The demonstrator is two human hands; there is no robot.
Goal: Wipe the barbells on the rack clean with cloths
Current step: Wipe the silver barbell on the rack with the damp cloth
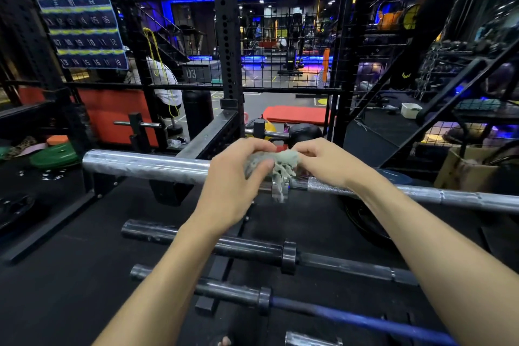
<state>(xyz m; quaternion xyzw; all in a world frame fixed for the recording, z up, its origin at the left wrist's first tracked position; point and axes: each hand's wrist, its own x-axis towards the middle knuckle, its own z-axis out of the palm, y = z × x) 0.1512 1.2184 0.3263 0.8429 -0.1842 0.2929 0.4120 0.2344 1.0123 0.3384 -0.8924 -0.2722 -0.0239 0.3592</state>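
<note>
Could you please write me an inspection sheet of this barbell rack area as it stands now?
Surface: black rubber floor under a low rack.
Job's things: grey cloth bunched on the silver barbell at its collar; two dark barbells lie lower, nearer the camera.
Clutter: green weight plate, cardboard box.
Hands: left hand and right hand both grip the cloth.
Cables: yellow cord hanging behind the mesh.
Surroundings: wire mesh fence, red mat, numbered wall chart.

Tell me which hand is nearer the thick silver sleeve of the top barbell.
Left. The left hand lies over the sleeve at its inner end, holding the cloth; the right hand is beyond the collar, over the thinner shaft.
</note>
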